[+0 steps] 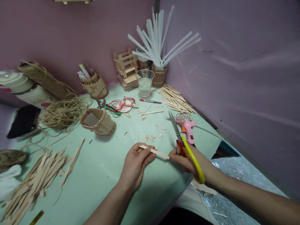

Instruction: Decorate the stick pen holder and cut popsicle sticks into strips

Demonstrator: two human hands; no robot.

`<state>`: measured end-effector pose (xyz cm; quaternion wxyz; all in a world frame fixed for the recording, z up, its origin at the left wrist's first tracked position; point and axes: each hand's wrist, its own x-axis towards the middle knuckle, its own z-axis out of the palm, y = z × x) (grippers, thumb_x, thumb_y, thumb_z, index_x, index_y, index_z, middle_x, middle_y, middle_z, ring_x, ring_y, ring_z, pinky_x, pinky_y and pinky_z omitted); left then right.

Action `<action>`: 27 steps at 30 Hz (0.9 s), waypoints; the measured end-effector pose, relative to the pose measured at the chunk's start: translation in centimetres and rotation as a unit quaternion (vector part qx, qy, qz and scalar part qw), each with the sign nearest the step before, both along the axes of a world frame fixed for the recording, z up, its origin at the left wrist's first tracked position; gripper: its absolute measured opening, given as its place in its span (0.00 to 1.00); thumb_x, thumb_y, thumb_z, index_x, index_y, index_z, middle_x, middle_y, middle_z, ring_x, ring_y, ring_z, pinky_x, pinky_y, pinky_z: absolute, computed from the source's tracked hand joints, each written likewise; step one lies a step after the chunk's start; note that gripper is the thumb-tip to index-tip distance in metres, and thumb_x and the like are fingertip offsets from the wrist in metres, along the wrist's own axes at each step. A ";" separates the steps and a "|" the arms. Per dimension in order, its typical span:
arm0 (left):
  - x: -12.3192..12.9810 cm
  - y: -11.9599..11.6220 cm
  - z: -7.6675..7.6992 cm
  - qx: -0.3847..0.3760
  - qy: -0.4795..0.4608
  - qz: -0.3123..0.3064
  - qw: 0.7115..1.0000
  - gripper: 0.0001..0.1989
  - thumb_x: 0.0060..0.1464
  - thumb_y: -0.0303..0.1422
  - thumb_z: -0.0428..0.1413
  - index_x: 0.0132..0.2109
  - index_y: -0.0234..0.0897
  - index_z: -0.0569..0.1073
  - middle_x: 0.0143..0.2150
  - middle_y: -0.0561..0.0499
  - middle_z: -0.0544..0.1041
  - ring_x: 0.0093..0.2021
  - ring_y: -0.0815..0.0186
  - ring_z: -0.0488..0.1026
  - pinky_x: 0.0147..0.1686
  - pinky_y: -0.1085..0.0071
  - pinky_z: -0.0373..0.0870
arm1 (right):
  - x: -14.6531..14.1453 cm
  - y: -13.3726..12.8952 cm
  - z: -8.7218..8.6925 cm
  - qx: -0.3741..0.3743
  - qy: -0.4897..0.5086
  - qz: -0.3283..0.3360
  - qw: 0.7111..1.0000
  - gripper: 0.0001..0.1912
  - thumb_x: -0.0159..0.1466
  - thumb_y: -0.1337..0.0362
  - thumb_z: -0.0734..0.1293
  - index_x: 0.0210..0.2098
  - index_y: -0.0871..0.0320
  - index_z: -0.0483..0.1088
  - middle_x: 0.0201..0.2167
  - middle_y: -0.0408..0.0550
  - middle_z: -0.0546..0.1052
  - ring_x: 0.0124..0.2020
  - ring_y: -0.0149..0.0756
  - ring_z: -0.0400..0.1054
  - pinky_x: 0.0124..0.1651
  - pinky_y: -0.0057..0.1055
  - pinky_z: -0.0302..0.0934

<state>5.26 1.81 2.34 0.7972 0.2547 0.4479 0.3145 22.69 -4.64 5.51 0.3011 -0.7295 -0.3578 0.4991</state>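
Observation:
Near the front of the table, my left hand pinches a flat wooden craft stick between thumb and fingers. One end of the stick is cut to a slant; its other, rounded end reaches the fingertips of my right hand. Scissors with red and yellow handles are held in my right hand, blades pointing up and away from the stick. Small wood chips lie on the table just beyond my left hand. Whether my right fingertips grip the stick or only touch it, I cannot tell.
A pink glue gun lies behind the scissors. Loose craft sticks are spread at the back right, more sticks at the left. A small stick-covered basket, a twine tangle and a plastic cup of liquid stand around.

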 end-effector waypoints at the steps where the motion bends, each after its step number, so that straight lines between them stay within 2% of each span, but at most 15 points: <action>1: 0.0 0.0 0.0 0.000 -0.001 -0.003 1.000 0.10 0.48 0.31 0.63 0.34 0.33 0.69 0.36 0.48 0.76 0.38 0.70 0.73 0.43 0.73 0.73 | 0.0 0.1 0.2 0.003 0.001 0.000 1.000 0.12 0.50 0.59 0.66 0.22 0.54 0.56 0.17 0.37 0.65 0.16 0.27 0.54 0.19 0.27 0.48; 5: 0.2 -0.2 0.1 0.012 -0.003 -0.021 1.000 0.10 0.48 0.31 0.63 0.34 0.33 0.69 0.35 0.49 0.77 0.39 0.69 0.74 0.42 0.73 0.73 | 0.0 0.1 0.2 0.013 0.016 0.002 1.000 0.10 0.49 0.60 0.65 0.23 0.54 0.57 0.18 0.38 0.67 0.18 0.27 0.55 0.21 0.27 0.49; 11: 0.3 -0.4 0.1 0.043 0.028 -0.037 0.998 0.10 0.49 0.33 0.62 0.34 0.35 0.68 0.36 0.49 0.76 0.39 0.68 0.73 0.43 0.70 0.72 | -0.2 -0.2 -0.8 0.041 0.006 -0.005 0.999 0.11 0.48 0.60 0.66 0.23 0.54 0.58 0.19 0.38 0.67 0.20 0.29 0.57 0.23 0.27 0.51; 14: 0.0 0.2 0.3 0.132 0.105 -0.064 0.984 0.09 0.53 0.37 0.58 0.39 0.37 0.69 0.38 0.49 0.76 0.39 0.66 0.72 0.43 0.66 0.70 | 0.0 -0.6 -1.1 0.054 0.025 -0.041 0.997 0.11 0.48 0.61 0.66 0.23 0.53 0.57 0.20 0.39 0.69 0.21 0.30 0.59 0.24 0.28 0.53; 15: 0.0 0.5 0.5 0.195 0.160 -0.066 0.965 0.09 0.54 0.37 0.57 0.40 0.37 0.70 0.38 0.49 0.75 0.39 0.66 0.71 0.43 0.65 0.69 | 0.2 -0.8 -1.2 0.061 0.036 -0.054 0.996 0.12 0.48 0.61 0.67 0.23 0.53 0.57 0.20 0.39 0.69 0.21 0.31 0.59 0.24 0.28 0.53; 16: 0.0 1.0 0.8 0.273 0.223 -0.069 0.933 0.08 0.55 0.36 0.56 0.40 0.38 0.71 0.38 0.49 0.75 0.38 0.65 0.70 0.43 0.64 0.68 | 0.4 -1.0 -1.4 0.069 0.043 -0.062 0.995 0.12 0.49 0.60 0.67 0.23 0.53 0.56 0.21 0.40 0.70 0.22 0.31 0.60 0.24 0.28 0.53; 17: 0.2 1.4 1.0 0.355 0.284 -0.078 0.887 0.06 0.55 0.35 0.55 0.39 0.38 0.72 0.37 0.49 0.74 0.39 0.64 0.69 0.43 0.63 0.66 | 0.6 -1.2 -1.5 0.076 0.049 -0.070 0.993 0.13 0.50 0.59 0.67 0.23 0.53 0.56 0.22 0.40 0.70 0.22 0.31 0.60 0.24 0.28 0.53; 19: 1.0 2.2 1.5 0.490 0.382 -0.121 0.774 0.04 0.55 0.32 0.55 0.37 0.39 0.73 0.36 0.49 0.72 0.41 0.62 0.67 0.44 0.61 0.63 | 1.0 -1.6 -1.8 0.092 0.064 -0.099 0.989 0.14 0.52 0.57 0.68 0.25 0.53 0.56 0.24 0.40 0.71 0.21 0.30 0.59 0.23 0.28 0.52; 21: 2.3 2.8 1.8 0.555 0.453 -0.175 0.676 0.05 0.56 0.29 0.53 0.37 0.39 0.75 0.38 0.48 0.71 0.42 0.59 0.65 0.44 0.59 0.61 | 1.5 -1.8 -2.0 0.112 0.088 -0.145 0.979 0.16 0.52 0.56 0.69 0.26 0.53 0.56 0.25 0.40 0.71 0.19 0.28 0.57 0.22 0.27 0.50; 22: 3.1 3.0 1.7 0.564 0.482 -0.196 0.641 0.06 0.57 0.28 0.53 0.37 0.40 0.75 0.39 0.48 0.71 0.43 0.58 0.64 0.43 0.59 0.61 | 1.7 -1.8 -2.1 0.121 0.101 -0.168 0.973 0.17 0.51 0.56 0.69 0.27 0.53 0.56 0.25 0.40 0.71 0.19 0.27 0.56 0.21 0.27 0.49; 24: 4.4 3.3 1.3 0.567 0.519 -0.230 0.598 0.06 0.57 0.27 0.53 0.37 0.40 0.75 0.41 0.46 0.71 0.44 0.56 0.63 0.41 0.59 0.60 | 2.2 -1.9 -2.3 0.131 0.119 -0.195 0.965 0.18 0.50 0.56 0.71 0.26 0.53 0.56 0.24 0.39 0.71 0.17 0.25 0.54 0.19 0.27 0.46; 27: 5.7 3.4 0.2 0.561 0.529 -0.259 0.582 0.06 0.56 0.27 0.54 0.38 0.40 0.75 0.42 0.47 0.70 0.44 0.56 0.62 0.39 0.61 0.60 | 3.0 -2.1 -2.7 0.132 0.140 -0.199 0.961 0.18 0.51 0.57 0.71 0.26 0.54 0.56 0.24 0.38 0.70 0.16 0.24 0.52 0.18 0.26 0.45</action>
